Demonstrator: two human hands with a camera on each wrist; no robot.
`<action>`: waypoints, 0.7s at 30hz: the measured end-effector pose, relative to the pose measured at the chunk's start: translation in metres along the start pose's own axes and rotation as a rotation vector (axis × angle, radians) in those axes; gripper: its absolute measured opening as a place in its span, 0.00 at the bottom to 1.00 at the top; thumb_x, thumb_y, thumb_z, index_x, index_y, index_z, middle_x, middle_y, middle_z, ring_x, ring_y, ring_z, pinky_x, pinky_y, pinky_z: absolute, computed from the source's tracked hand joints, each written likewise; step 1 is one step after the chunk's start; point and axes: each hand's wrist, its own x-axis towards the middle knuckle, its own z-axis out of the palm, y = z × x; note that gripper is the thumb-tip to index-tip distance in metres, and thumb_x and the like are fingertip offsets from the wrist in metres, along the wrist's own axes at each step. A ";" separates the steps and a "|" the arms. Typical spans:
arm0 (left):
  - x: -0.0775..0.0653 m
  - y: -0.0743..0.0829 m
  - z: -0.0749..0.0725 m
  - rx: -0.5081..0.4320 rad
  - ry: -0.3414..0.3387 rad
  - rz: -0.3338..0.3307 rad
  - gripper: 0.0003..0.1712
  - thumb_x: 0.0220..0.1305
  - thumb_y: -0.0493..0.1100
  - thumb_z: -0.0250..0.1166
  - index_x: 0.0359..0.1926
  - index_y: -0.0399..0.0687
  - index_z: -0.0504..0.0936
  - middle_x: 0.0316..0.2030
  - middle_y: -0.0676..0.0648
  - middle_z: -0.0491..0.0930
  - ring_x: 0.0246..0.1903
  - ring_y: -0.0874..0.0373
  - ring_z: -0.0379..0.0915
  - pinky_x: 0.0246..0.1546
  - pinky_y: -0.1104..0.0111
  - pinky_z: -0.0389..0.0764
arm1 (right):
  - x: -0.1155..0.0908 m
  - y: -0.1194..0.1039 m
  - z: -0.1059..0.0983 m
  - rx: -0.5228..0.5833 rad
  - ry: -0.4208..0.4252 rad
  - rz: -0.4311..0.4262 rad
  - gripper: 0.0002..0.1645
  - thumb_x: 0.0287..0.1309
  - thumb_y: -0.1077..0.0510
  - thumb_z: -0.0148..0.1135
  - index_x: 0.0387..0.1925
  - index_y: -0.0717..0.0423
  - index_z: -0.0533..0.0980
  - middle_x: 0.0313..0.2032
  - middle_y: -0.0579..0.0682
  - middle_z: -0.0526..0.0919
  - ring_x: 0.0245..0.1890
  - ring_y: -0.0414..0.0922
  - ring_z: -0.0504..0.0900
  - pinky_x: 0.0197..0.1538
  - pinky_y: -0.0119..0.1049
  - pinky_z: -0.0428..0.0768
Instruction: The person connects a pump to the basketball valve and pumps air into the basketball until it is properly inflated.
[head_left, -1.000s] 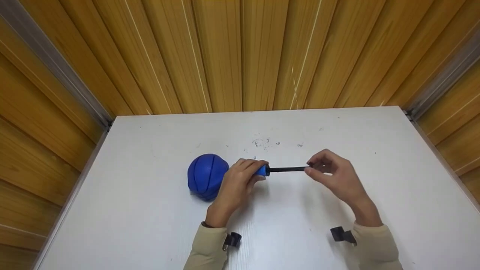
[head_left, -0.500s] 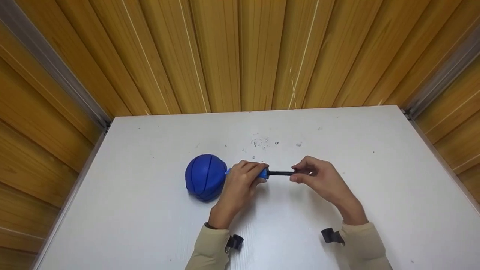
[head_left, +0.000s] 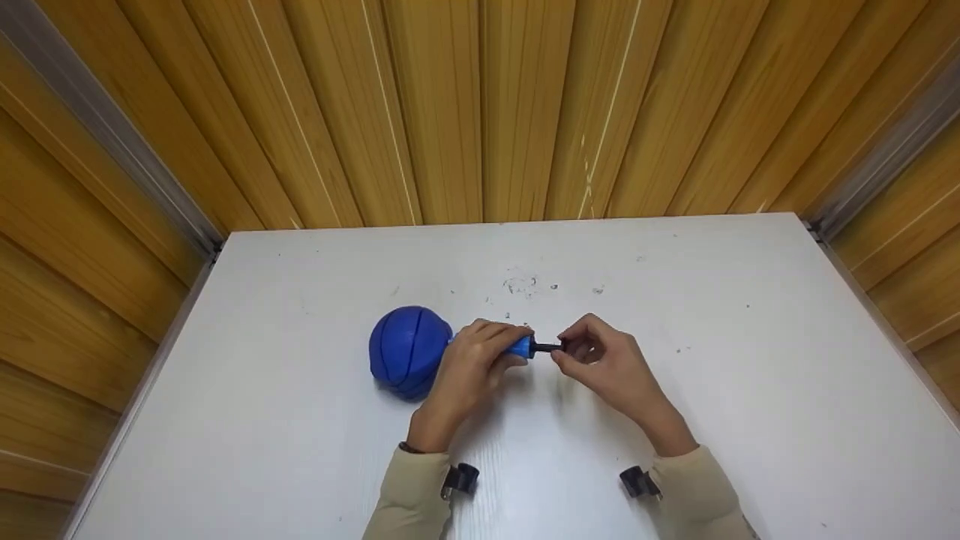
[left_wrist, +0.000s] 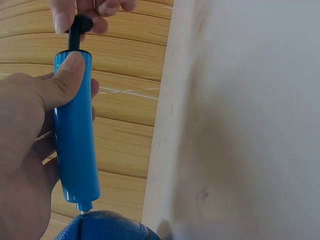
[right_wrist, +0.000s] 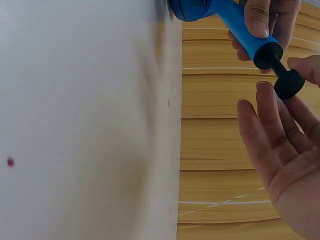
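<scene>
A blue hand pump [left_wrist: 77, 140] lies nearly level in the head view, its nozzle end at a blue ball [head_left: 409, 352] with dark seams. The ball looks partly sunken rather than fully round. My left hand [head_left: 472, 367] grips the pump's barrel, thumb along it near the black end cap. At the other end, my right hand [head_left: 611, 367] pinches the black plunger handle [right_wrist: 289, 84] between thumb and fingers, while its other fingers spread away. Only a short length of the black plunger rod [head_left: 545, 347] shows outside the barrel.
The white table [head_left: 300, 450] carries small dark marks [head_left: 521, 283] beyond the hands. Wood-patterned panels [head_left: 442, 112] rise behind it and on both sides. Black wrist mounts [head_left: 461, 478] sit at both sleeves.
My right hand has moved left, pushing the plunger rod most of the way into the barrel. My left hand and the ball have stayed nearly in place.
</scene>
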 end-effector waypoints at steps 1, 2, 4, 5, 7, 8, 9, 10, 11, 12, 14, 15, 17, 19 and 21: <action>0.000 -0.001 -0.001 -0.004 0.000 -0.008 0.19 0.64 0.42 0.75 0.56 0.46 0.89 0.49 0.49 0.89 0.49 0.51 0.82 0.53 0.60 0.83 | 0.000 -0.001 -0.004 -0.011 -0.003 -0.010 0.12 0.63 0.62 0.77 0.44 0.58 0.81 0.34 0.45 0.87 0.34 0.44 0.84 0.40 0.32 0.83; -0.001 -0.001 -0.002 -0.008 0.000 -0.017 0.19 0.65 0.42 0.75 0.56 0.47 0.89 0.50 0.49 0.89 0.49 0.51 0.82 0.53 0.60 0.83 | -0.001 -0.002 -0.010 -0.022 -0.002 -0.015 0.12 0.63 0.63 0.76 0.44 0.58 0.81 0.34 0.45 0.86 0.34 0.44 0.84 0.40 0.32 0.82; -0.001 -0.001 -0.003 -0.005 0.007 -0.031 0.19 0.65 0.43 0.74 0.57 0.47 0.89 0.50 0.48 0.89 0.49 0.51 0.82 0.53 0.60 0.83 | -0.003 -0.005 -0.023 -0.048 0.014 -0.017 0.11 0.63 0.65 0.75 0.44 0.58 0.80 0.35 0.45 0.86 0.34 0.43 0.83 0.41 0.30 0.82; -0.001 0.000 -0.003 -0.002 0.010 -0.034 0.19 0.66 0.43 0.74 0.57 0.46 0.89 0.50 0.48 0.89 0.50 0.51 0.82 0.54 0.60 0.83 | -0.005 -0.006 -0.030 -0.062 0.026 -0.016 0.11 0.63 0.66 0.75 0.44 0.59 0.80 0.35 0.45 0.86 0.34 0.43 0.83 0.41 0.29 0.81; 0.000 0.001 -0.003 0.008 0.019 -0.035 0.19 0.67 0.43 0.74 0.57 0.46 0.89 0.51 0.47 0.89 0.50 0.50 0.82 0.54 0.59 0.83 | -0.009 -0.009 -0.044 -0.083 0.057 -0.006 0.11 0.63 0.66 0.75 0.44 0.59 0.81 0.36 0.46 0.86 0.34 0.43 0.83 0.40 0.28 0.80; 0.000 0.002 -0.002 0.013 0.020 -0.034 0.19 0.67 0.43 0.74 0.57 0.45 0.88 0.51 0.47 0.89 0.51 0.49 0.82 0.55 0.59 0.83 | -0.011 -0.010 -0.051 -0.093 0.070 0.003 0.11 0.63 0.65 0.75 0.45 0.59 0.82 0.36 0.46 0.86 0.34 0.43 0.84 0.40 0.28 0.80; 0.001 0.004 -0.002 0.022 0.021 -0.033 0.19 0.67 0.43 0.73 0.57 0.45 0.88 0.51 0.47 0.89 0.51 0.49 0.82 0.55 0.59 0.83 | -0.012 -0.012 -0.056 -0.100 0.078 0.012 0.11 0.64 0.64 0.75 0.45 0.58 0.82 0.36 0.46 0.86 0.34 0.43 0.84 0.40 0.28 0.80; 0.001 0.005 -0.001 0.031 0.022 -0.034 0.19 0.68 0.43 0.73 0.58 0.45 0.88 0.51 0.47 0.88 0.52 0.49 0.82 0.56 0.58 0.83 | -0.014 -0.013 -0.061 -0.100 0.080 0.021 0.11 0.64 0.63 0.76 0.46 0.58 0.83 0.37 0.47 0.87 0.35 0.44 0.85 0.41 0.28 0.81; 0.001 0.006 -0.001 0.037 0.022 -0.037 0.19 0.68 0.42 0.73 0.58 0.44 0.87 0.52 0.46 0.88 0.52 0.49 0.82 0.57 0.58 0.83 | -0.015 -0.014 -0.065 -0.097 0.079 0.031 0.11 0.64 0.62 0.76 0.47 0.57 0.84 0.37 0.47 0.87 0.35 0.45 0.86 0.41 0.28 0.81; 0.002 0.007 -0.001 0.045 0.020 -0.040 0.19 0.68 0.42 0.73 0.58 0.44 0.87 0.52 0.46 0.88 0.53 0.49 0.82 0.57 0.57 0.83 | -0.015 -0.015 -0.067 -0.087 0.076 0.042 0.12 0.64 0.61 0.76 0.48 0.57 0.84 0.37 0.48 0.88 0.35 0.46 0.86 0.42 0.29 0.82; 0.003 0.009 0.000 0.055 0.012 -0.045 0.19 0.68 0.41 0.73 0.58 0.43 0.87 0.53 0.46 0.88 0.54 0.48 0.82 0.58 0.57 0.82 | -0.015 -0.016 -0.066 -0.069 0.066 0.057 0.14 0.64 0.59 0.77 0.49 0.56 0.85 0.38 0.48 0.88 0.34 0.47 0.86 0.43 0.30 0.82; 0.003 0.010 0.000 0.062 0.011 -0.045 0.19 0.68 0.40 0.73 0.58 0.43 0.86 0.53 0.46 0.87 0.54 0.48 0.82 0.58 0.56 0.82 | -0.014 -0.016 -0.064 -0.062 0.063 0.063 0.14 0.64 0.59 0.77 0.50 0.56 0.85 0.38 0.49 0.88 0.34 0.47 0.86 0.43 0.30 0.82; 0.004 0.011 0.001 0.073 0.009 -0.041 0.19 0.68 0.39 0.74 0.58 0.42 0.86 0.53 0.45 0.87 0.54 0.48 0.82 0.58 0.57 0.82 | -0.012 -0.015 -0.056 -0.039 0.062 0.075 0.15 0.64 0.59 0.77 0.50 0.57 0.85 0.38 0.49 0.88 0.34 0.48 0.85 0.43 0.31 0.82; 0.004 0.011 0.002 0.091 0.011 -0.030 0.19 0.67 0.38 0.74 0.57 0.41 0.86 0.52 0.45 0.87 0.54 0.49 0.82 0.58 0.57 0.81 | -0.008 -0.013 -0.045 -0.019 0.060 0.087 0.15 0.63 0.60 0.77 0.50 0.57 0.85 0.37 0.49 0.88 0.33 0.47 0.85 0.43 0.31 0.81; 0.003 0.011 0.002 0.108 0.009 -0.023 0.19 0.67 0.38 0.74 0.57 0.40 0.86 0.52 0.45 0.87 0.53 0.49 0.81 0.57 0.57 0.81 | -0.005 -0.010 -0.032 0.008 0.057 0.094 0.14 0.63 0.61 0.77 0.49 0.59 0.84 0.36 0.50 0.88 0.32 0.47 0.85 0.42 0.32 0.81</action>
